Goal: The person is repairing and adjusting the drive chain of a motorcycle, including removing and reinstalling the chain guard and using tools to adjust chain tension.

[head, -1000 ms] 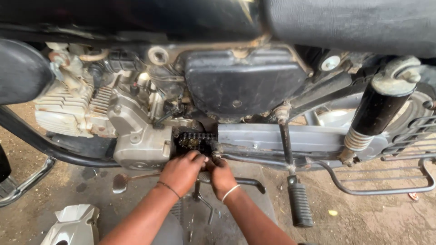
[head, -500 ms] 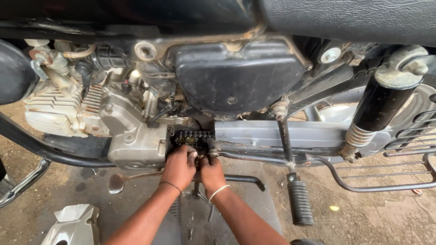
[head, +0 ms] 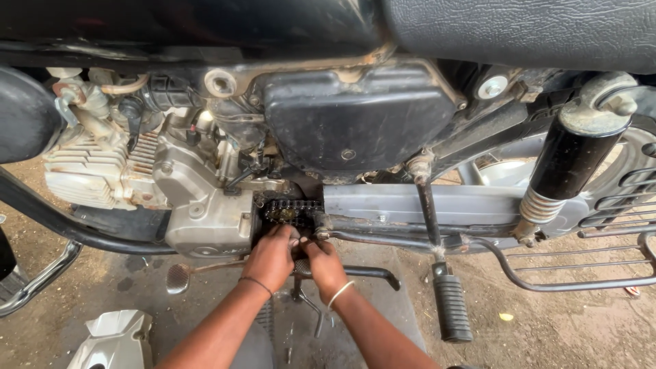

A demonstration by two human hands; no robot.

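We see even daylight; deep shade under the seat (head: pixel 533 31); sharp focus; slight bowing at the edges.

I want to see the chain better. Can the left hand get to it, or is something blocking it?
Probably yes. The left hand is already at the open hole in the engine casing, its fingers right below the bare chain. No cover sits over it.
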